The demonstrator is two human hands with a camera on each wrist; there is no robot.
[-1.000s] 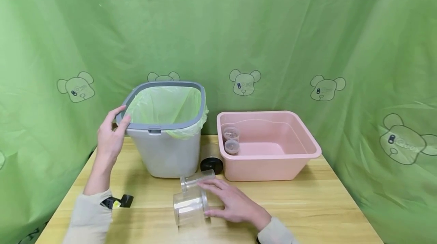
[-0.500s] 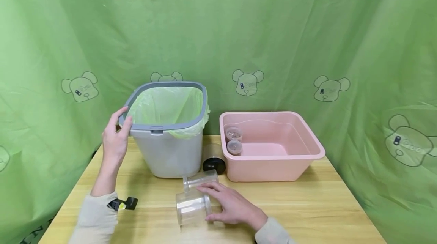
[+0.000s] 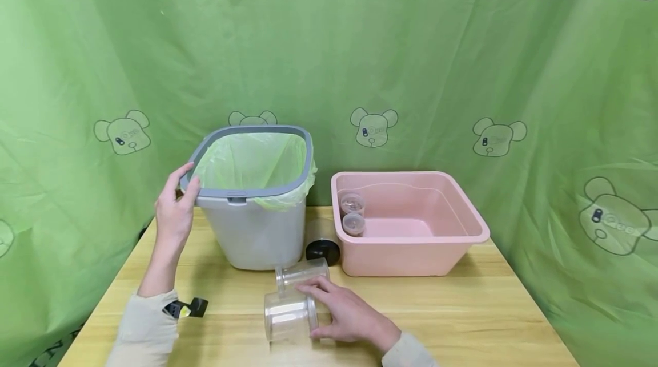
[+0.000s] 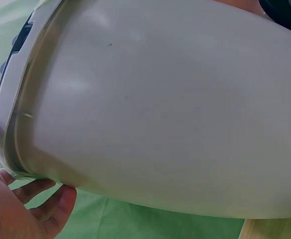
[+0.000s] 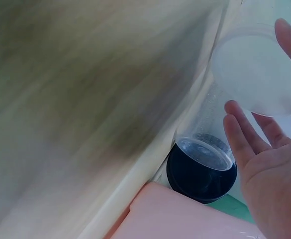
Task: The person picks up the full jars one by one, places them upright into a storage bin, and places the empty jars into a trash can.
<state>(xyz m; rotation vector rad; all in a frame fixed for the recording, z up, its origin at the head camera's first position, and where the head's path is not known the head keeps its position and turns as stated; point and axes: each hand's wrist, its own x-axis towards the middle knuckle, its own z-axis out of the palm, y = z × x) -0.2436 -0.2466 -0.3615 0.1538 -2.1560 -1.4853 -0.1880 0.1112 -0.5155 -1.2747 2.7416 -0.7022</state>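
Evidently a green cloth backdrop (image 3: 411,47), printed with bear heads, fills the rear and both sides. Before it, a pale wood-grain surface (image 3: 437,315) carries everything.

Left of centre: a tapering grey plastic bin (image 3: 257,241) with a darker grey rim, upright, lined with a thin green plastic bag (image 3: 252,161) that spills over the rim at front right. To its right, a pink rectangular plastic tub (image 3: 401,257), apart from it.

Left hand (image 3: 173,216), sleeve pale: pinches the bin's rim at the left front corner, thumb on one side, fingers on the other. Right hand (image 3: 345,313): fingers and thumb curve round the right end of a clear cylindrical plastic jar (image 3: 288,315), parted by its width. Jar lies sideways, front of the bin; its pale round end faces the right wrist view.

Just behind it, a slimmer clear plastic jar (image 3: 302,273), also sideways. Between bin and tub, a clear container with a black round end (image 3: 323,251); cannot tell whether upright.

Inside the tub, left wall: two small translucent round cups (image 3: 353,214), one behind the other. Smallest: a black device (image 3: 186,307) at the left cuff.
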